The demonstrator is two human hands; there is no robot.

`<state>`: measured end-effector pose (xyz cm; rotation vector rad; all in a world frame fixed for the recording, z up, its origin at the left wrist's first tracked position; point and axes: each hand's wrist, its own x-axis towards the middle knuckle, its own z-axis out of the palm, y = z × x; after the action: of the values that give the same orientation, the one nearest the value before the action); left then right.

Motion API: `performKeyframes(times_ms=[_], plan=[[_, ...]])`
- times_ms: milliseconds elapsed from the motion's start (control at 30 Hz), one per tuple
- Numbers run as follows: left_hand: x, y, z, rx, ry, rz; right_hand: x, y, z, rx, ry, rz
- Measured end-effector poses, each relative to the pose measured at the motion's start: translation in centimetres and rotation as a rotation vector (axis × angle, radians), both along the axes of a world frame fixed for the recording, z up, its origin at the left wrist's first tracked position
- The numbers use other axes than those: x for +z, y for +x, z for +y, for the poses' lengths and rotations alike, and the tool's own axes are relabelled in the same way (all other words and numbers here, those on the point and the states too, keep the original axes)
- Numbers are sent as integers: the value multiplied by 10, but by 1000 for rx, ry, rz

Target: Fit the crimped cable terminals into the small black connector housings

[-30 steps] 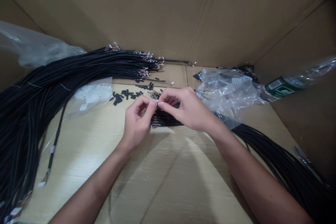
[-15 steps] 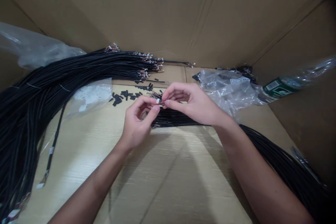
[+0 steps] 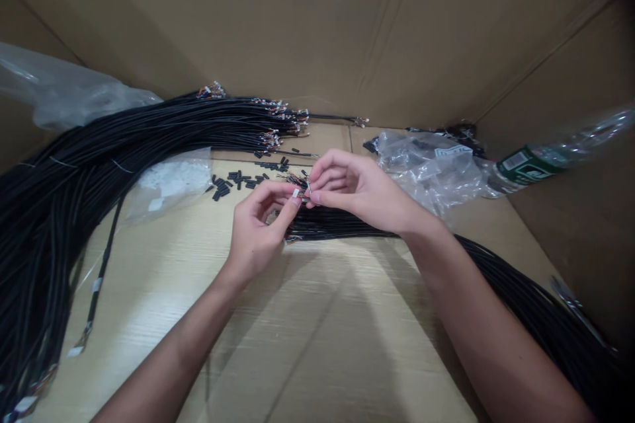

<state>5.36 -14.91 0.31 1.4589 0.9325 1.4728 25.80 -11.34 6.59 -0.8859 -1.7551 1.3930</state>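
Observation:
My left hand [image 3: 262,215] pinches a small white connector [image 3: 296,193] between thumb and forefinger. Close beside it, my right hand [image 3: 350,188] pinches a thin wire [image 3: 309,189] with thumb and forefinger, its other fingers curled. The fingertips of both hands nearly meet. Beneath the hands lies a bundle of black cables [image 3: 342,228], which runs off to the right under my right forearm; bare wire ends [image 3: 296,178] show at its left end. Short black sleeve pieces [image 3: 241,178] are scattered just beyond my left hand.
A thick bundle of black cables [image 3: 163,122] with white connectors curves along the left and back. A clear bag of white parts [image 3: 171,178] lies beside it. At the right are crumpled clear bags [image 3: 431,162], a green-labelled plastic bottle [image 3: 528,165] and tweezers [image 3: 578,307]. Cardboard walls [image 3: 297,20] surround the table.
The white connector has tilted in my left fingers. A thin wire now stands up at my right fingertips, and the right hand has shifted slightly upward.

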Motion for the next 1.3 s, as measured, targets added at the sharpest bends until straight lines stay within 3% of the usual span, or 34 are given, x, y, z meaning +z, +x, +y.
performKeyframes(times_ms=[300, 533, 733, 900, 1100, 1300], plan=[[4, -1, -2, -47, 18, 6, 2, -3, 0, -7, -11, -75], [3, -1, 0, 7, 28, 23, 6, -5, -2, 24, -19, -39], [10, -2, -2, 30, -15, 15, 6, -2, -1, 103, -101, 59], [10, -1, -2, 28, -19, 19, -4, 0, 2, 191, -209, 140], [6, 0, -3, 40, 60, 42, -11, -2, 4, 201, -254, 158], [12, -4, -3, 161, 349, 284, 1, -9, -1, 145, -245, 72]])
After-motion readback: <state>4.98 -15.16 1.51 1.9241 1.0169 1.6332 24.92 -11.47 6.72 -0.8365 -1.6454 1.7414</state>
